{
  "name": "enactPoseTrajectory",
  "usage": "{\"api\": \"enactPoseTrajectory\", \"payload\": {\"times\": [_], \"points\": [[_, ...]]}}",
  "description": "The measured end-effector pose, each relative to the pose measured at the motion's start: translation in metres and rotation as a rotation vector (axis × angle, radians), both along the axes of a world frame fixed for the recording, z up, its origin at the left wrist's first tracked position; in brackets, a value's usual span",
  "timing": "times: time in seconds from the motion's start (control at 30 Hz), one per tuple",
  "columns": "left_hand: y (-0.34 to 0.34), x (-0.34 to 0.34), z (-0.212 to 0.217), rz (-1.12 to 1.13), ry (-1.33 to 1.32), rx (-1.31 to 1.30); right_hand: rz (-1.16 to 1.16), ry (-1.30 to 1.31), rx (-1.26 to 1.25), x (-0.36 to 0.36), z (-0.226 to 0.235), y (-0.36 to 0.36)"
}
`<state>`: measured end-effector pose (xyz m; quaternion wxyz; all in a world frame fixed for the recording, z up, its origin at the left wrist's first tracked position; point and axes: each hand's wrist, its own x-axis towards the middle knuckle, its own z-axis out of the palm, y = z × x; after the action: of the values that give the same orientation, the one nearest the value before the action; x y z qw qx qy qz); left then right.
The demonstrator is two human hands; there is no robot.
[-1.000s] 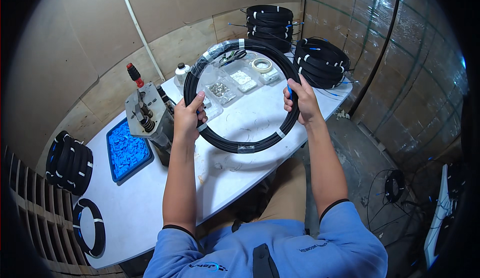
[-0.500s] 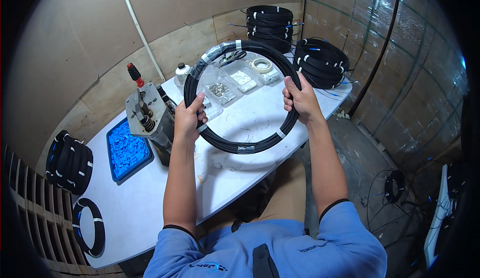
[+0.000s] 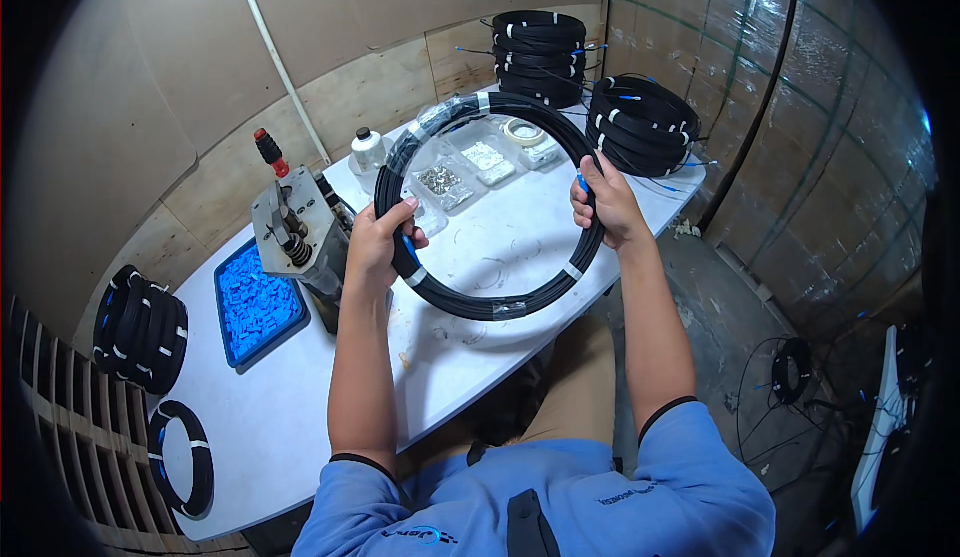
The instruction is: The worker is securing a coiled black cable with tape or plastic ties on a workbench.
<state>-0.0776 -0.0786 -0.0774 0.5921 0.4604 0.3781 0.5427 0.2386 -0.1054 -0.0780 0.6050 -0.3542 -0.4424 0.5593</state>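
Above the white table (image 3: 480, 247) I hold up a coil of black cable (image 3: 470, 304), tilted toward me. White tape bands and clear wrap bind it in places. My left hand (image 3: 378, 242) is closed round its left side, thumb on top. My right hand (image 3: 608, 202) grips the right side the same way. Small blue connector pieces show on the coil beside both hands. Behind the ring lie clear trays of small metal parts (image 3: 443, 185) and white parts (image 3: 487, 161), plus a roll of tape (image 3: 524, 132).
Left of my arm stands a bench press (image 3: 300, 222) with a red-and-black handle, beside a tray of blue pieces (image 3: 258, 302). Cable coils are stacked at the back (image 3: 540, 57), back right (image 3: 642, 127) and far left (image 3: 140, 327). A single coil (image 3: 200, 457) lies near left; a white bottle (image 3: 367, 147) stands behind.
The coil has shifted slightly right and down in both hands and turned a little. Blue connector pieces now show beside my hands.
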Motion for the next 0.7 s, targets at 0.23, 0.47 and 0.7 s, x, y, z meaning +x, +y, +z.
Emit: {"api": "enactPoseTrajectory", "payload": {"times": [0.23,0.47,0.7], "points": [[0.002,-0.002,0.002,-0.045,-0.016,-0.003,-0.026,-0.04,-0.033,-0.003,0.006,-0.004],[0.005,-0.008,-0.005,-0.019,0.052,-0.072,0.002,-0.063,-0.052,-0.008,0.006,-0.011],[0.004,-0.003,-0.008,-0.017,0.002,-0.086,-0.02,-0.113,-0.105,-0.006,0.004,-0.008]]}}
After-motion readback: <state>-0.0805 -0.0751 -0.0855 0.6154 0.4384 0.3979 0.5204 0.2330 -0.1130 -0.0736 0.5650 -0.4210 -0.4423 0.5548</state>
